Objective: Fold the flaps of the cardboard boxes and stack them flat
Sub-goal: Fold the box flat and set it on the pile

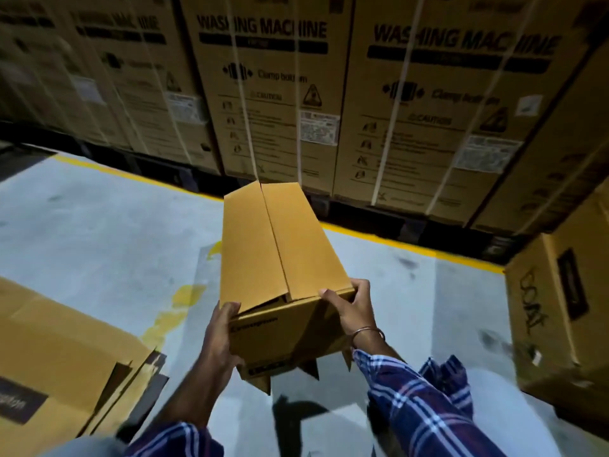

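Nearest, two sleeves in blue plaid, one on each forearm. Beyond them, the left hand clasping the near left corner of a long cardboard box, thumb hooked over the top edge, fingers curled round the side. Opposite it, the right hand gripping the near right corner, thumb pressing down on the right top flap, fingers wrapped round the side wall; a thin metal bangle on that wrist. Box held up between both hands, off the floor, long axis stretching away from the hands. Two long top flaps folded in, meeting along a seam down the middle, the left one lifted a little at the near end with a dark gap beneath. Bottom flaps hanging loose below the hands.

Left of the left hand and lower, a large flattened box lying on the grey floor, dark printed label facing up. Right of the right hand, another brown box standing with black scrawl on its side. Past the held box, a yellow floor line running across, then a wall of tall strapped cartons printed "WASHING MACHINE".
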The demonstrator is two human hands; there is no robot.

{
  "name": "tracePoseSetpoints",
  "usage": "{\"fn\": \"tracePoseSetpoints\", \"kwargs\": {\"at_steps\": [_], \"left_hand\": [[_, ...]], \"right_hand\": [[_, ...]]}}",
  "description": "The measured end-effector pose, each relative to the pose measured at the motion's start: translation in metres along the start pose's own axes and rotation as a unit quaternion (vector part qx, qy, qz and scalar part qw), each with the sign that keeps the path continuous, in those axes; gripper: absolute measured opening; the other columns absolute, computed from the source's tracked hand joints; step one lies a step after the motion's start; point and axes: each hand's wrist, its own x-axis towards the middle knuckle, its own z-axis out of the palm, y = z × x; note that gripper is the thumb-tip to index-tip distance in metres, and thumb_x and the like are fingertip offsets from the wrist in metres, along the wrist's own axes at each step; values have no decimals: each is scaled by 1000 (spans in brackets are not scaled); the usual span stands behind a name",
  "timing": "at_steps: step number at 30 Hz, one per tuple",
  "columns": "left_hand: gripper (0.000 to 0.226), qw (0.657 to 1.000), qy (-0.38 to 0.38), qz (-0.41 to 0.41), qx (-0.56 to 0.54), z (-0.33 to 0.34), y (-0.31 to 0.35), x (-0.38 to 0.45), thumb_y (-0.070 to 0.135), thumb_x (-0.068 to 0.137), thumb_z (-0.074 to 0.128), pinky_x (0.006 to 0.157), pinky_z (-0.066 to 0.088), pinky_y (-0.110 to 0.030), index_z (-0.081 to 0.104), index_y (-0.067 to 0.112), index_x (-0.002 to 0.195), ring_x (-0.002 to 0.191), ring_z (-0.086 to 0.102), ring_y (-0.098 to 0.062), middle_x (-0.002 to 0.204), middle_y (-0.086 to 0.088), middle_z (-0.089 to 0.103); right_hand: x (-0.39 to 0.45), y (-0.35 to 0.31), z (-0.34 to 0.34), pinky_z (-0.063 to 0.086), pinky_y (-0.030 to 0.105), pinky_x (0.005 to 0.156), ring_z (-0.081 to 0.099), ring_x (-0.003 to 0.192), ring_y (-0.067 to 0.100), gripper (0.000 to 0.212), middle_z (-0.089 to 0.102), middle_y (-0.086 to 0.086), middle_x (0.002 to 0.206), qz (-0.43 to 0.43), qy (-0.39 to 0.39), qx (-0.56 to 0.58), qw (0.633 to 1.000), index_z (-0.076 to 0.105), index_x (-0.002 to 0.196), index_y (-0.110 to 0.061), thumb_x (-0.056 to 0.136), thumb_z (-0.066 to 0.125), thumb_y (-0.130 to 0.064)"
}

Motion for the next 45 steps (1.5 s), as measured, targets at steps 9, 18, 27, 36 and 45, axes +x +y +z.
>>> {"fn": "tracePoseSetpoints", "kwargs": {"at_steps": [9, 18, 27, 36, 45], "left_hand": [[28, 995, 20, -18, 95, -11, -52, 24, 30, 102, 55, 83, 51, -50, 59, 19, 128, 100, 58, -24, 120, -7, 64], [158, 961, 29, -84, 262, -20, -93, 33, 84, 42, 84, 112, 40, -59, 1, 26, 164, 148, 32, -42, 167, -14, 21], [165, 902, 36, -156, 402, -7, -94, 39, 80, 34, 80, 114, 38, -59, -17, 36, 161, 145, 23, -48, 161, -27, 9], [127, 959, -21, -156, 234, -52, -152, 83, 71, 53, 77, 101, 52, -56, 14, 37, 158, 119, 60, -39, 138, -14, 56], [33, 990, 48, -104, 78, -36, -99, 24, 43, 106, 40, 79, 46, -40, 53, 22, 129, 121, 54, -32, 132, -9, 58]], "right_hand": [[7, 59, 4, 47, 45, 106, 54, 119, 28, 69, 52, 9, 131, 96, -38, -20, 994, 39, 122, -27, 75, 89, -18], [-12, 101, 7, 36, 46, 116, 35, 141, 37, 113, 25, 13, 153, 142, -104, -214, 961, 12, 159, -30, 75, 88, -33], [-18, 117, 22, 31, 54, 117, 14, 147, 35, 159, 5, 10, 159, 80, -165, -383, 906, -23, 155, -33, 50, 93, -63], [-10, 111, 16, 48, 42, 100, 53, 123, 37, 87, 48, 13, 136, -9, -79, -404, 911, 26, 156, -34, 83, 69, -52], [13, 107, 7, 42, 47, 101, 57, 120, 44, 75, 62, 26, 131, 203, 149, -124, 960, 61, 127, 1, 101, 38, -64]]}}
